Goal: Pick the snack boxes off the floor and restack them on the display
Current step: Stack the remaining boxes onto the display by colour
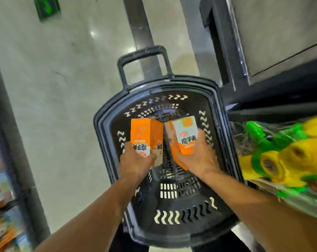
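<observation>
My left hand [135, 159] grips one orange snack box [142, 137]. My right hand [197, 157] grips another box [185, 136]. I hold both above the dark basket [106, 128], whose right rim nears the shelf [263, 113].

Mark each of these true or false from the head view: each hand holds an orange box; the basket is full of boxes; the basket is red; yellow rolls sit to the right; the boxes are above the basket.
1. Each hand grips an orange and white snack box: true; the left hand holds the left box, the right hand holds the right box.
2. The basket is full of boxes: false; its perforated bottom shows bare.
3. The basket is red: false; the dark plastic shopping basket is black.
4. Yellow rolls with green ends lie to the right: true.
5. Both boxes are over the basket: true.
</observation>
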Demonstrator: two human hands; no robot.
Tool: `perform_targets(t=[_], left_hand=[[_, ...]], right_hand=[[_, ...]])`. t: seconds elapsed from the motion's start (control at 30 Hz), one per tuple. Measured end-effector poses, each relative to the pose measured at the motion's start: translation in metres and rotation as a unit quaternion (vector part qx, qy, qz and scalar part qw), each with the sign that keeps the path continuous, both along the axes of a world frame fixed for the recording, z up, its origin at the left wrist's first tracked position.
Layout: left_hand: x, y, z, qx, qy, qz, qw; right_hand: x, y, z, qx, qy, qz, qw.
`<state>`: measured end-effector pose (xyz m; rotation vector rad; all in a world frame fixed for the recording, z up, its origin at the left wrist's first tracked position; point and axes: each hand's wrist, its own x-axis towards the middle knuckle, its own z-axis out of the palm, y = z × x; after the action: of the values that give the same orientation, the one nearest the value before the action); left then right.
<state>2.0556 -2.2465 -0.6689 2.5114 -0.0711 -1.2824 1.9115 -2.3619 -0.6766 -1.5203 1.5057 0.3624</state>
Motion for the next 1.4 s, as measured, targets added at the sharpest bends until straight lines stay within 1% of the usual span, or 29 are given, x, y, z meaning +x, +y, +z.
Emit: perform_targets(t=[0.13, 0.23, 0.33, 0.43, 0.53, 0.6, 0.77, 0.93, 1.1, 1.17, 1.3, 1.4], left_hand=[[0.000, -0.002, 0.125, -0.048, -0.030, -0.027, 0.998], [0.000, 0.004, 0.220, -0.083, -0.036, 0.000, 0.996], [-0.001, 0.017, 0.300, -0.121, -0.033, 0.025, 0.992], [0.003, 0.034, 0.371, -0.163, -0.017, 0.037, 0.986], [0.016, 0.056, 0.416, -0.201, -0.018, 0.019, 0.979], [0.027, 0.071, 0.433, -0.223, -0.007, -0.019, 0.975], [0.045, 0.097, 0.464, -0.261, 0.027, -0.099, 0.960], [0.023, 0.087, 0.498, -0.308, 0.055, -0.218, 0.924], [-0.032, 0.080, 0.536, -0.367, 0.088, -0.303, 0.875], [-0.061, 0.089, 0.547, -0.383, 0.109, -0.319, 0.860], [-0.141, 0.119, 0.568, -0.410, 0.147, -0.345, 0.832], [-0.209, 0.151, 0.576, -0.414, 0.165, -0.379, 0.811]], right_hand=[[-0.010, -0.006, 0.130, -0.003, -0.060, -0.048, 0.997], [-0.014, -0.007, 0.233, -0.009, -0.106, -0.071, 0.992], [-0.020, 0.001, 0.320, -0.004, -0.183, -0.127, 0.975], [-0.031, 0.021, 0.387, -0.035, -0.224, -0.161, 0.961], [-0.045, 0.051, 0.437, -0.066, -0.257, -0.216, 0.940], [-0.057, 0.076, 0.460, -0.090, -0.266, -0.256, 0.925], [-0.085, 0.138, 0.502, -0.124, -0.251, -0.329, 0.902], [-0.124, 0.195, 0.536, -0.176, -0.248, -0.392, 0.868], [-0.176, 0.244, 0.569, -0.235, -0.265, -0.443, 0.824], [-0.202, 0.268, 0.578, -0.258, -0.269, -0.462, 0.805], [-0.270, 0.328, 0.598, -0.311, -0.280, -0.489, 0.766], [-0.332, 0.385, 0.605, -0.338, -0.285, -0.527, 0.726]])
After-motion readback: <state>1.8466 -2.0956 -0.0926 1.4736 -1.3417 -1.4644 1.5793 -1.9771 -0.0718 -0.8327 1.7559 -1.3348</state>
